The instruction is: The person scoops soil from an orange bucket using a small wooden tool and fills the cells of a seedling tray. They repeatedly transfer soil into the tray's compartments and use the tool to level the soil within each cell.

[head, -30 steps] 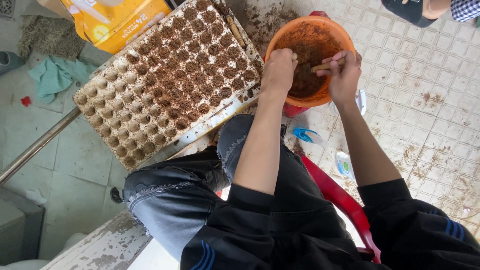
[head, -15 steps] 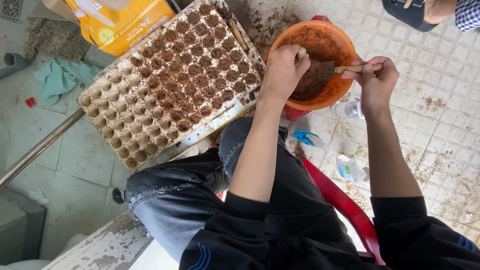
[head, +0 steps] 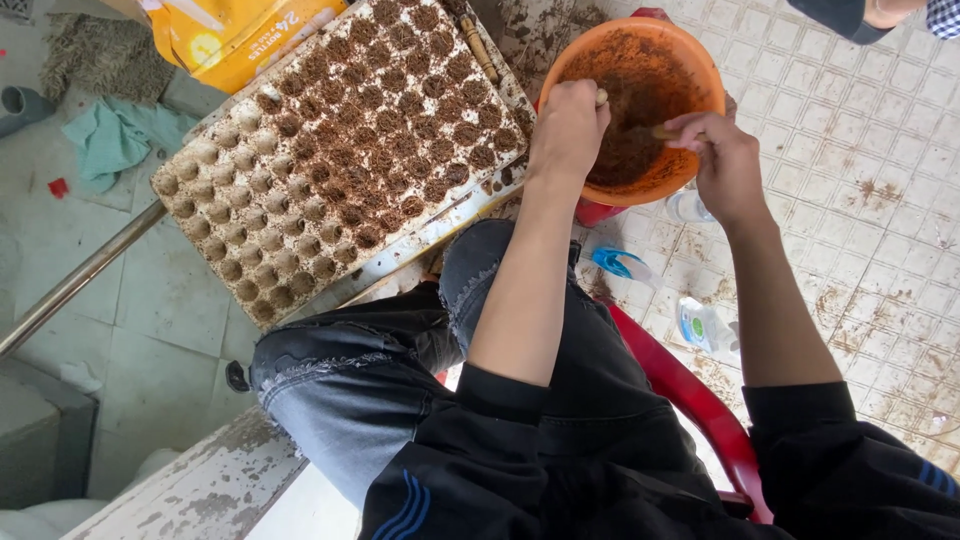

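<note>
Since half a second before, your right hand had drawn in from beyond the rim to sit over the orange bowl, and your left hand had stayed at the bowl's near edge.

In the head view, your left hand was curled into a closed grip on the rim of the bowl, with a pale stub of something showing at the knuckles; what it was, you could not tell. Your right hand was closed around a thin wooden stick, whose far end lay buried in the brown soil mix filling the bowl. The bowl stood on the tiled floor just beyond your knees, touching the corner of the seedling tray. The tray lay tilted to your left, its many round cells packed with the same brown mix. A yellow carton sat past the tray's far edge. Small plastic bottles lay on the soiled tiles beside a red plastic chair, under your right forearm. A teal cloth lay well apart at far left.
</note>
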